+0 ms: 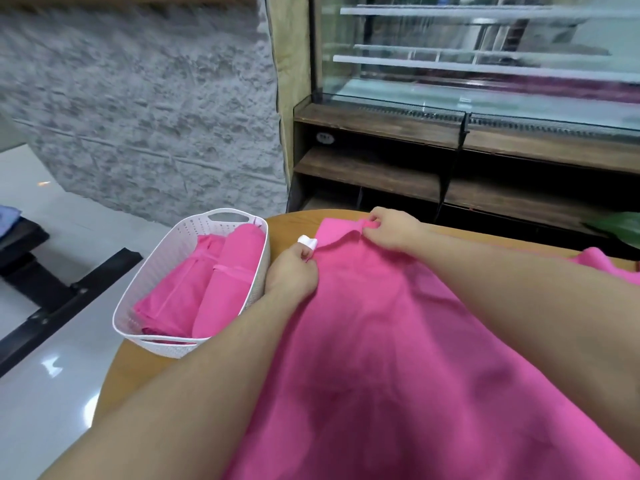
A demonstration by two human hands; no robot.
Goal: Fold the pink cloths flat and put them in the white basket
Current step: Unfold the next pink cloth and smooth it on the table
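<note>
The cloth (398,323), spread over the table (138,372), is pinched at its far edge by the left hand (291,271) and right hand (391,232), presumably to fold it before it joins the folded cloths (207,289) in the basket (152,282) at 9 o'clock.

No legible text, label, brand, number or sign appears; the small white tag (307,241) on the cloth edge reads blank.

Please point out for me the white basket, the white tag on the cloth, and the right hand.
white basket (227,215): head view, far rim handle.
white tag (307,241): head view, its middle, at the cloth's far edge.
right hand (391,230): head view, back of hand.
</note>
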